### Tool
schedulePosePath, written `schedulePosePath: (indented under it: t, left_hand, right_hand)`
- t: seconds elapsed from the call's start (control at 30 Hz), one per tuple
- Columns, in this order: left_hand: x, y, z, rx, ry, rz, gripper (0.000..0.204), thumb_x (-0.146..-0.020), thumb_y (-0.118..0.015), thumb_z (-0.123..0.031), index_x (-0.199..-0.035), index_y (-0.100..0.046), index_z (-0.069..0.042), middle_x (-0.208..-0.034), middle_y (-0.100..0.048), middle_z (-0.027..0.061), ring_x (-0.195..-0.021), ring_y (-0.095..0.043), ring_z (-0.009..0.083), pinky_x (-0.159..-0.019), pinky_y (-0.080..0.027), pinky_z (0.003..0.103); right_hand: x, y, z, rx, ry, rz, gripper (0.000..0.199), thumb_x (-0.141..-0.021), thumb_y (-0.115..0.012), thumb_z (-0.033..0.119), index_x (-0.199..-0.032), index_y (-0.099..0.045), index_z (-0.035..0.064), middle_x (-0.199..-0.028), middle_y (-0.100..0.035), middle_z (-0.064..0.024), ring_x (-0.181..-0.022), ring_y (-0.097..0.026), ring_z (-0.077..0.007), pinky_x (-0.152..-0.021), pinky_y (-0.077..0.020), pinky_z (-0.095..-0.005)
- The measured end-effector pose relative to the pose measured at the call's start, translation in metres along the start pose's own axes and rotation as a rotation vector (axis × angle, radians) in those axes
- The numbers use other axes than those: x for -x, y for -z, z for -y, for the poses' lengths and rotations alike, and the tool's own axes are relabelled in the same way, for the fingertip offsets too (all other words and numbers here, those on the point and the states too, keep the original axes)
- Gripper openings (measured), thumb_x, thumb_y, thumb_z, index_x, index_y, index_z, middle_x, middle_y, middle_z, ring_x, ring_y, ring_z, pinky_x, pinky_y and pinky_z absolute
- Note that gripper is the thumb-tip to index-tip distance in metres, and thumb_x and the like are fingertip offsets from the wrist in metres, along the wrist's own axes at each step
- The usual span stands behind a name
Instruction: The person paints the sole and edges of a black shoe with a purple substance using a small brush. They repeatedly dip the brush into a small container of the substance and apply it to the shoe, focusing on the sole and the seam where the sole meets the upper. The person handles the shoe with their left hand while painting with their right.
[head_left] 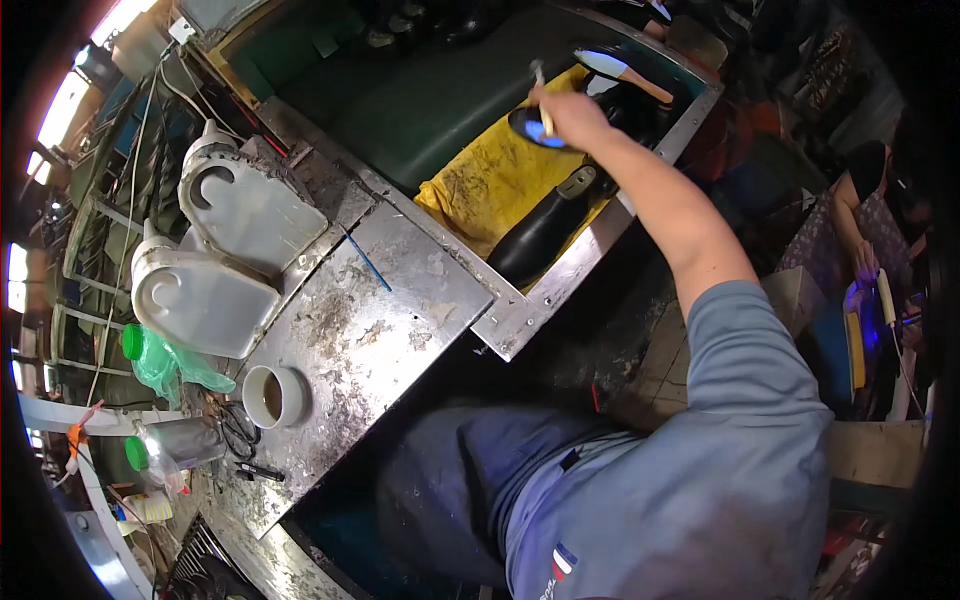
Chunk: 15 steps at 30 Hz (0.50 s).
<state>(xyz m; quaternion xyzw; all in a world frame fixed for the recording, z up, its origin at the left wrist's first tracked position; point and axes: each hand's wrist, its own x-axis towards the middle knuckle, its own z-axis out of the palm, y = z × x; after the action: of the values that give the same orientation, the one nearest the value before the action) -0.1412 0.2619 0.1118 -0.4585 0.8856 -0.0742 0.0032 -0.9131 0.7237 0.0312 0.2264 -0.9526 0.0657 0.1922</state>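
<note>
My right hand [580, 120] reaches far forward over the bench, fingers closed around a slim tool with a pale handle [546, 118]. A greyish end of it shows above the fist; I cannot make out its exact kind. Just under the hand lies a dark oval shoe sole [540, 132] with a bluish shine. Nearer to me, a black shoe upper on a last [540, 235] rests by the metal edge. Beyond the hand is another shiny sole-like piece [602, 64] with a wooden-coloured part. A stained yellow cloth [490, 180] spreads beneath. My left hand is out of view.
A scuffed metal worktop [375, 300] holds a blue stick [368, 262], a white cup [275, 397] with brownish liquid and scissors [240, 432]. Two cut-open plastic jugs [205, 300] stand left. At far right, another person's hand [866, 262] works near blue light.
</note>
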Motion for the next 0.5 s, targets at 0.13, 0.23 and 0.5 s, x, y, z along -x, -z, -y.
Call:
schedulePosePath:
  t: [0.13,0.23,0.5]
  left_hand:
    - [-0.011,0.013,-0.022,0.115,-0.089,-0.083,0.047,-0.092,-0.073,-0.022,-0.132,-0.063,0.001,-0.143,-0.055,0.0244,-0.130,-0.054,0.0390,-0.109,-0.043,0.046]
    - [-0.023,0.020,-0.053,0.275,-0.165,-0.160,0.049,-0.093,-0.072,-0.022,-0.135,-0.060,0.000,-0.142,-0.057,0.0229,-0.131,-0.053,0.0372,-0.110,-0.042,0.046]
    - [-0.056,0.043,-0.185,1.179,-0.495,-0.152,0.080,-0.085,-0.076,-0.051,-0.139,-0.055,0.004,-0.137,-0.062,0.0195,-0.125,-0.060,0.0323,-0.106,-0.046,0.039]
  right_hand:
    - [-0.009,0.061,0.001,-0.389,-0.327,-0.491,0.075,-0.064,-0.094,0.045,-0.122,-0.056,0.0167,-0.098,-0.071,-0.0154,-0.094,-0.071,-0.0375,-0.083,-0.0558,-0.0431]
    - [-0.006,0.110,0.051,-0.705,0.083,-0.648,0.070,-0.070,-0.096,0.027,-0.125,-0.056,0.0093,-0.115,-0.065,-0.0036,-0.110,-0.061,-0.0136,-0.096,-0.0492,-0.0291]
    - [0.059,0.184,0.283,-1.397,0.853,-0.527,0.072,-0.056,-0.103,0.036,-0.108,-0.064,0.0054,-0.120,-0.055,-0.0087,-0.111,-0.057,-0.0218,-0.095,-0.0482,-0.0364]
